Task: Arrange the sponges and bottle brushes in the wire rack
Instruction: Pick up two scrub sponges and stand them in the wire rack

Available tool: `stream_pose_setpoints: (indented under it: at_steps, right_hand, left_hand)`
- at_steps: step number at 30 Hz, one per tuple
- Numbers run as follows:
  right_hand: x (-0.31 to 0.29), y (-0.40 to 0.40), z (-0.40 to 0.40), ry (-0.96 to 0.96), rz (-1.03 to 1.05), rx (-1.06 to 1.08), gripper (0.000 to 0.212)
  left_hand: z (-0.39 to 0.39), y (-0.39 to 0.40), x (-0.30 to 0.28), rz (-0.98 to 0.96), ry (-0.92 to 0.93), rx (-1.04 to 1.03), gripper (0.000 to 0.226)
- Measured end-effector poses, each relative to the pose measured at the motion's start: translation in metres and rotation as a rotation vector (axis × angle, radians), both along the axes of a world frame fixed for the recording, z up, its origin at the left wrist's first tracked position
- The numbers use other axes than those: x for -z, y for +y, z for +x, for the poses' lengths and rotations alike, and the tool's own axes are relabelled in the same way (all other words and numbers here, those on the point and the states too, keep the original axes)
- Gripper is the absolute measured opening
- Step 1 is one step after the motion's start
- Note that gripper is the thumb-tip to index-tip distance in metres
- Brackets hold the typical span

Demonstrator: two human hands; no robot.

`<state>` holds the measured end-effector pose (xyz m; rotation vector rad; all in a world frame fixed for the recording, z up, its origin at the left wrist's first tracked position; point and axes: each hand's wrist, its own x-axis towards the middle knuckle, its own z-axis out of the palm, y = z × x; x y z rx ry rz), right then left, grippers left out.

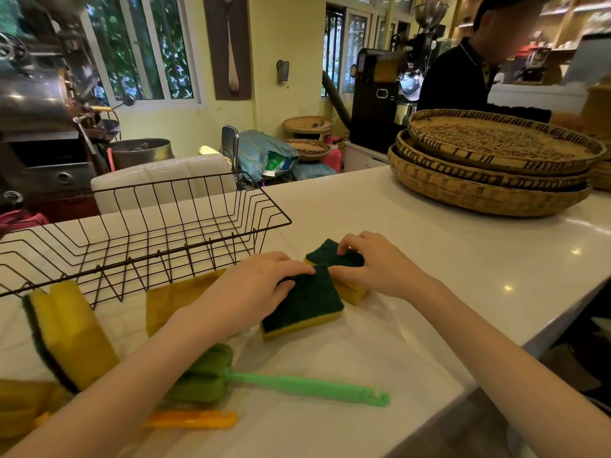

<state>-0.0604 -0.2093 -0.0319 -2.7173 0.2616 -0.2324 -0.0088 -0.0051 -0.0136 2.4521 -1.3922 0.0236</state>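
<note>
A black wire rack [145, 233] stands on the white counter at the left, nothing inside it. To its right lie two yellow sponges with dark green tops. My left hand [261, 285] grips the nearer sponge [304, 305]. My right hand [373, 262] pinches the farther sponge [330, 254], which touches the first. A third sponge [69, 332] stands on edge at the left, in front of the rack. A green bottle brush [291, 385] lies under my left forearm. An orange brush handle [195, 419] shows below it. A yellow cloth-like pad [172, 302] lies beside the rack.
Stacked woven trays [489, 166] with beans sit at the counter's far right. A person in dark clothes [463, 71] stands behind them. The counter edge [496, 361] runs diagonally at the right. A white padded chair back [158, 180] is behind the rack.
</note>
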Motion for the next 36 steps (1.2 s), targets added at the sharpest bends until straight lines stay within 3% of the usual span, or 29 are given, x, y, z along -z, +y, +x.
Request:
stream_pose_setpoints:
  at_steps: [5, 11, 14, 22, 27, 36]
  right_hand:
    - [0.000, 0.002, -0.001, -0.002, -0.006, 0.038, 0.044]
    - [-0.005, 0.004, -0.004, 0.058, -0.005, 0.038, 0.045]
    - [-0.009, 0.006, -0.006, 0.118, -0.014, 0.027, 0.044]
    - [-0.016, 0.006, -0.005, 0.077, 0.025, 0.077, 0.039]
    - [-0.042, -0.001, 0.004, -0.111, 0.141, 0.156, 0.037]
    - [-0.086, 0.022, 0.054, -0.372, 0.232, 0.035, 0.039]
  left_hand:
    - [0.003, 0.002, 0.001, 0.091, 0.053, -0.013, 0.035]
    - [-0.002, 0.006, -0.005, 0.289, 0.116, 0.033, 0.076]
    - [-0.004, 0.006, -0.003, 0.332, 0.074, 0.010, 0.082]
    - [-0.006, 0.000, -0.008, 0.019, 0.167, -0.127, 0.071]
    - [0.003, 0.009, -0.040, -0.153, 0.212, -0.216, 0.071]
    - [0.069, 0.030, -0.094, -0.233, 0.126, -0.417, 0.068]
